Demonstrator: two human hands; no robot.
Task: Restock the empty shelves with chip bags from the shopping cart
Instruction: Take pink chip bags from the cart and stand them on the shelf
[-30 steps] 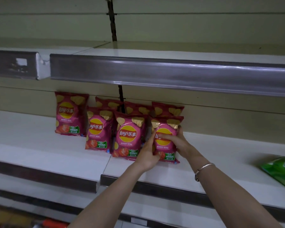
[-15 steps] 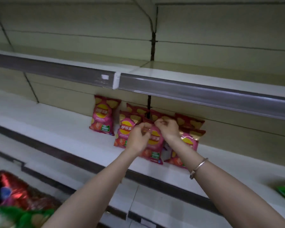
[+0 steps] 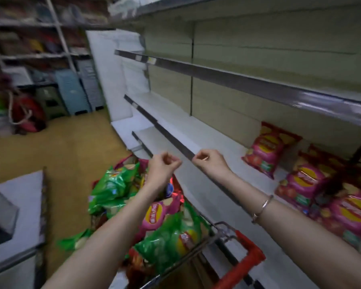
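Pink chip bags (image 3: pixel 267 149) on shelf (image 3: pixel 196 130) blurred, cut off right; cart (image 3: pixel 248 261) partly behind arms; left hand (image 3: pixel 163 165), right hand (image 3: pixel 209 161) curled, empty.

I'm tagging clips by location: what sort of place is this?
Probably a supermarket or shop aisle: long tiered shelves with price rails, a shopping cart piled with chip bags, and pink bags standing on one shelf.

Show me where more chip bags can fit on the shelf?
The middle shelf is bare from the leftmost pink bag out to its far left end. The shelf above looks bare too. It's crowded at the right, where pink bags stand packed together.
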